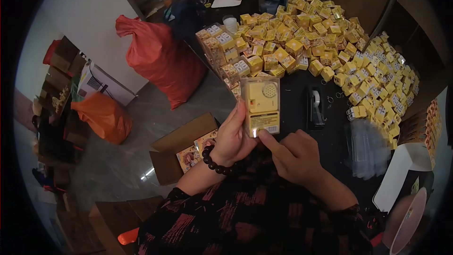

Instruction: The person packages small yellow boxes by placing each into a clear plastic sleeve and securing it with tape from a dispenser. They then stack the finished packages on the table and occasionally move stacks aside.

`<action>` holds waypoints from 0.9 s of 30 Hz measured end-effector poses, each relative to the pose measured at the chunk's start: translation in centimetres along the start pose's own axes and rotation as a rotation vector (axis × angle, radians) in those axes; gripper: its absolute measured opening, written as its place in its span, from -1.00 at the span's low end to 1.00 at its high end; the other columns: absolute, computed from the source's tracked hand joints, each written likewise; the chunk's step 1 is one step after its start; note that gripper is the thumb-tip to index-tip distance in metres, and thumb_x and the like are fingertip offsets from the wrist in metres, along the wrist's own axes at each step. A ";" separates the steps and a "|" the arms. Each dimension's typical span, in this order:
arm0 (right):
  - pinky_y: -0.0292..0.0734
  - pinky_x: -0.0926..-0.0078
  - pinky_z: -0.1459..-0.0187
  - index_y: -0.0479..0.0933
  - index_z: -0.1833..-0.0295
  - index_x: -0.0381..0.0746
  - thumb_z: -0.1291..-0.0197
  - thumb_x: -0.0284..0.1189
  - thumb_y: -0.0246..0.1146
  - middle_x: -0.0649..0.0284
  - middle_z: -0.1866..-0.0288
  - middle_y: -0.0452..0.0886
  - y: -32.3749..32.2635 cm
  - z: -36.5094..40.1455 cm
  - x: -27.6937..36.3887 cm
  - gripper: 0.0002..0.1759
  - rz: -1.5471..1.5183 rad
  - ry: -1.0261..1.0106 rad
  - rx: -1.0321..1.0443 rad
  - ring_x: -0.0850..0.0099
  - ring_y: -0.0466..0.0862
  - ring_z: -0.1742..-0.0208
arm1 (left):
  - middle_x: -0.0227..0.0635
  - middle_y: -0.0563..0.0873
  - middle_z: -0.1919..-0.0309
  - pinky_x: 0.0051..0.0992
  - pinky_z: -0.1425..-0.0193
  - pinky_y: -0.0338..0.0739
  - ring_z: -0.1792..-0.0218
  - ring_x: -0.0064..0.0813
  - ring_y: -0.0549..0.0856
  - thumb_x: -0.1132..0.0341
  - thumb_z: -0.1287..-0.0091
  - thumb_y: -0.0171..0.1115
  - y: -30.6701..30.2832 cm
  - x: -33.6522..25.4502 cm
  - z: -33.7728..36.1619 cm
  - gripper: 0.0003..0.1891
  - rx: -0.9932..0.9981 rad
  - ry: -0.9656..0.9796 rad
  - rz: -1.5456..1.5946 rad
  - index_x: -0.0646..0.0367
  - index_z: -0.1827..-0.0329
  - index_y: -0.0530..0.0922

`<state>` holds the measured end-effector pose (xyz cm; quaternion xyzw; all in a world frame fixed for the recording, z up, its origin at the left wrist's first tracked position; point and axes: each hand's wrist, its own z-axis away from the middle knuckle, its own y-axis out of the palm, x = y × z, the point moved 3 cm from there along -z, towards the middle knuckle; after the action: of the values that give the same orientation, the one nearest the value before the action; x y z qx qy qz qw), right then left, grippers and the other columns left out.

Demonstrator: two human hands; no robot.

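Observation:
My left hand (232, 134) is closed around the left side of a clear plastic box (263, 106). Inside the box is a yellow gadget with a round perforated disc at its top right, and a printed label with a barcode covers the lower part. At the box's lower edge, my right hand (296, 156) has curled fingers, with one fingertip against the bottom corner. A bright glint shows beside that fingertip. Whether the right thumb is behind the box cannot be seen. Just beyond the box lie many small yellow boxes (284, 58) in a heap.
A black tape dispenser (314, 108) stands right of the box, near metal rings (330, 99). More yellow pieces (377, 80) and clear plastic sleeves (368, 151) lie at right. An open carton (165, 160), a red sack (158, 61) and an orange bag (104, 115) sit on the floor.

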<state>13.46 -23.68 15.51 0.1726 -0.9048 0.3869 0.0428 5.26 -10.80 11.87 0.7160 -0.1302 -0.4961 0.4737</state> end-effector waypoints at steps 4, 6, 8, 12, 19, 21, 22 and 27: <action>0.21 0.54 0.50 0.55 -0.19 -0.14 0.06 -0.54 0.25 0.43 0.57 0.18 -0.6 0.4 -0.2 -0.43 -0.001 -0.056 -0.057 0.53 0.29 0.58 | -0.08 0.45 -0.18 -0.25 -0.09 0.56 -0.10 -0.27 0.55 -0.07 -0.54 -0.44 0.3 0.9 -0.2 -0.41 0.073 -0.001 -0.076 0.19 -0.40 0.16; 0.21 0.54 0.49 0.56 -0.17 -0.15 0.06 -0.54 0.25 0.42 0.57 0.17 -0.4 0.4 -0.1 -0.45 0.007 -0.063 0.000 0.52 0.28 0.58 | -0.09 0.45 -0.17 -0.24 -0.10 0.56 -0.10 -0.27 0.55 -0.06 -0.54 -0.43 0.6 1.3 -0.1 -0.42 0.089 -0.008 -0.103 0.19 -0.40 0.15; 0.22 0.54 0.49 0.57 -0.15 -0.15 0.06 -0.56 0.25 0.42 0.56 0.19 -0.8 0.9 -0.2 -0.46 0.027 -0.070 -0.057 0.51 0.29 0.57 | -0.10 0.45 -0.16 -0.22 -0.10 0.56 -0.07 -0.26 0.57 -0.07 -0.54 -0.43 0.9 1.5 -0.1 -0.42 0.079 -0.031 -0.023 0.18 -0.40 0.15; 0.26 0.51 0.48 0.58 -0.08 -0.18 0.05 -0.63 0.25 0.40 0.51 0.28 -1.7 2.4 -0.3 -0.52 0.078 -0.049 -0.192 0.50 0.33 0.54 | -0.11 0.44 -0.20 -0.19 -0.12 0.56 -0.11 -0.25 0.57 -0.08 -0.53 -0.42 0.9 1.8 0.3 -0.41 0.122 -0.085 0.029 0.17 -0.41 0.16; 0.35 0.63 0.29 0.57 0.11 -0.26 -0.21 -0.49 0.26 0.31 0.27 0.52 -1.2 13.0 -12.9 -0.85 -0.162 1.005 -0.510 0.56 0.46 0.29 | -0.16 0.50 -0.24 -0.11 -0.19 0.51 -0.19 -0.20 0.55 -0.01 -0.51 -0.19 -2.2 7.3 -2.4 -0.47 0.200 -0.472 0.066 0.12 -0.39 0.26; 0.35 0.62 0.31 0.58 0.13 -0.24 -0.21 -0.41 0.26 0.35 0.29 0.52 -0.2 14.3 -15.6 -0.83 -0.329 1.186 -0.353 0.58 0.45 0.31 | -0.19 0.53 -0.20 -0.15 -0.18 0.51 -0.16 -0.25 0.57 0.02 -0.50 -0.14 -3.9 10.8 -4.2 -0.51 0.251 -0.617 0.084 0.12 -0.36 0.31; 0.34 0.61 0.33 0.59 0.16 -0.23 -0.22 -0.32 0.27 0.39 0.30 0.53 0.2 14.6 -16.3 -0.80 -0.517 1.348 -0.175 0.61 0.45 0.33 | -0.26 0.57 -0.14 -0.26 -0.12 0.52 -0.09 -0.33 0.60 0.04 -0.49 -0.10 -4.2 12.1 -5.0 -0.52 0.292 -0.686 0.069 0.15 -0.33 0.33; 0.30 0.61 0.39 0.62 0.22 -0.10 -0.20 -0.28 0.29 0.52 0.42 0.52 1.2 14.3 -17.2 -0.85 -0.769 1.434 0.048 0.66 0.40 0.42 | -0.29 0.59 -0.11 -0.31 -0.08 0.52 -0.05 -0.37 0.62 0.04 -0.49 -0.10 -5.4 15.0 -6.8 -0.53 0.242 -0.740 -0.031 0.13 -0.30 0.36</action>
<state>29.99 -28.34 1.06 0.1824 -0.5263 0.3810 0.7380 16.51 -14.10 -0.88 0.5413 -0.3390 -0.7090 0.2990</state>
